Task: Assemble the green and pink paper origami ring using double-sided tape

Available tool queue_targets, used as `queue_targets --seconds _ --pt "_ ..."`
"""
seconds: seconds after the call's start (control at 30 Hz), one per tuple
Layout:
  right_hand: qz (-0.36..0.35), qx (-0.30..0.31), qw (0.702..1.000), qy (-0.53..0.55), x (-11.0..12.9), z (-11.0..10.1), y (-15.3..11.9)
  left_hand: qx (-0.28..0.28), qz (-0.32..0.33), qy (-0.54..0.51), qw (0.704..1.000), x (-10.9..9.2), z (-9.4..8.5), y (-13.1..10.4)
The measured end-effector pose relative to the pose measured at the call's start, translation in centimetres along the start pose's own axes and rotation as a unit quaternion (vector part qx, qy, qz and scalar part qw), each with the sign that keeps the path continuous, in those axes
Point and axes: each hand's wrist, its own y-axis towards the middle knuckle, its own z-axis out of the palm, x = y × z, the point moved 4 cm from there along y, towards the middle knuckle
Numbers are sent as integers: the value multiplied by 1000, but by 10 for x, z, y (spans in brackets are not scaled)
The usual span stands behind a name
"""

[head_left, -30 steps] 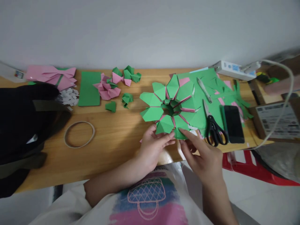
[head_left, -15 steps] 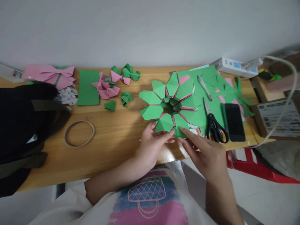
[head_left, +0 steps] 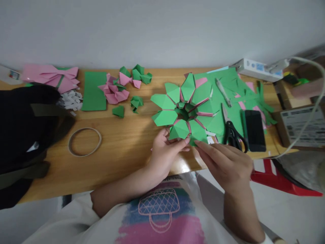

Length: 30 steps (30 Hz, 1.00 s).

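Observation:
A green and pink folded paper flower (head_left: pixel 165 100), a ring of several petals around a hollow centre, lies at the middle of the table near its front. My left hand (head_left: pixel 166 150) pinches the flower's near rim between thumb and fingers. Beside it, my right hand (head_left: pixel 225 162) is closed with its fingertips on the edge of the nearest petal. Part of that petal is hidden behind the fingers. Small white strips stick out from some petals on the right side.
Scissors (head_left: pixel 232 135), a phone (head_left: pixel 254 130) and a utility knife (head_left: pixel 223 92) lie to the right on green paper (head_left: pixel 215 118) with scraps. A tape ring (head_left: pixel 100 142), folded paper pieces (head_left: pixel 115 93), a green sheet (head_left: pixel 94 91) and a black bag (head_left: pixel 27 135) lie left. A power strip (head_left: pixel 259 69) stands back right.
My right hand's fingers have drawn closer together at the petal's edge, and its wrist has turned slightly right. The left hand keeps its hold. The camera view has shifted a little.

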Motion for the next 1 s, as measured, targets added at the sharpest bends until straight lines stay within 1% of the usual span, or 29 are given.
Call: queue_targets --seconds 0.13,0.23,0.4,0.63,0.83,1.0 --pt "-11 16 1000 0 0 0 3 10 -4 -23 1000 0 3 1" --pt "6 5 1000 8 0 -1 6 16 -3 -36 999 0 4 1" --pt "82 -5 995 60 0 0 6 19 -3 -36 999 1 3 1" --pt "189 0 973 131 -3 1 6 21 -2 -26 999 2 3 2" --pt "237 -10 960 150 -2 4 5 16 -3 -24 1000 3 3 1" --pt "269 -15 954 131 -1 4 3 19 0 -24 1000 2 5 2"
